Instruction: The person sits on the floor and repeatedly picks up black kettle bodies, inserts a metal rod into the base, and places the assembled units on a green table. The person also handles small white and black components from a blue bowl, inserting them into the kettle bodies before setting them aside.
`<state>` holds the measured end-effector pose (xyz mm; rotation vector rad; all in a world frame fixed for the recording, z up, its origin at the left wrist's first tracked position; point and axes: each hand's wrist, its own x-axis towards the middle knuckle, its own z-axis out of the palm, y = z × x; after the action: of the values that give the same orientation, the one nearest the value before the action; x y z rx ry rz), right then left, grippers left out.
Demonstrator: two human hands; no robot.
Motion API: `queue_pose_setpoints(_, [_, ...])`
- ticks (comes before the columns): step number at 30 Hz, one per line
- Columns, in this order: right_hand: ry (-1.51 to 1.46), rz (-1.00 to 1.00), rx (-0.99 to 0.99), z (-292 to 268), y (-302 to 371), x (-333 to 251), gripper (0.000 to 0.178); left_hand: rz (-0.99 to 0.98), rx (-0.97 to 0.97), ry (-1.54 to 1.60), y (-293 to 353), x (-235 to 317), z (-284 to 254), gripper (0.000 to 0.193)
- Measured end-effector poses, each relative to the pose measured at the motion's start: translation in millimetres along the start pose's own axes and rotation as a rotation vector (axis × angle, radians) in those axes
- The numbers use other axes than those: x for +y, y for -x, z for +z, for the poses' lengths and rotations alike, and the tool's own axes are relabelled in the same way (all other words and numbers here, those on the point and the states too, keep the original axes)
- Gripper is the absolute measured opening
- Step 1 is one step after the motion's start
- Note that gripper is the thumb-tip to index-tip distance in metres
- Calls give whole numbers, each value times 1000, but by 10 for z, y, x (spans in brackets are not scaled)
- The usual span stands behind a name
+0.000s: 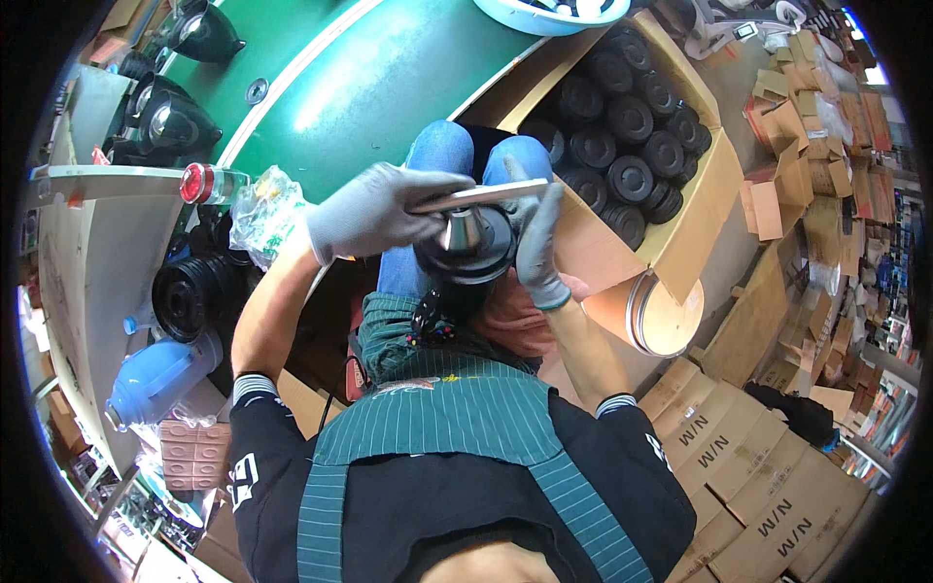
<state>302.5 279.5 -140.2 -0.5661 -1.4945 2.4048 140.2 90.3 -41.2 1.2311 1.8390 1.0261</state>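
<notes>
Above my lap is a flat pale metal bar [491, 193], lying across the top of a shiny metal cone [465, 233]. The cone rises from a round black disc-shaped part [471, 262]. My left hand [374, 212], in a grey glove, is closed around the bar's left end. At the other end my gloved right hand [540, 248] grips the bar, its palm beside the black part; some of its fingers are hidden. A small dark fitting [428, 316] with colourful bits shows below the disc, against my green striped apron [442, 413].
An open cardboard box [714, 219] of black round parts stands at the right, beside a round tub [671, 316]. The green table [389, 78] carries a blue basin [554, 19]. A red-lidded jar [202, 183], plastic bag [267, 219] and blue jug [160, 379] are left. Cartons [739, 486] lie lower right.
</notes>
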Motion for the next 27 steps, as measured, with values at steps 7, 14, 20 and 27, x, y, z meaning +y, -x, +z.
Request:
queue_pose_setpoints(7, [-816,167,-117,-338,-220,-67,58,46,-93,-260,-19,315,131,57])
queue_pose_setpoints(14, [-973,271,-342,-422,-589,299,53,-234,46,-536,98,764,692,66])
queue_pose_setpoints(20, [-1038,121,-735,-491,-483,59,61,-232,33,-537,169,601,622,76])
queue_pose_setpoints(27, [1135,-1373,-35,-359,-768,393,34,-89,257,-714,31,790,884,76])
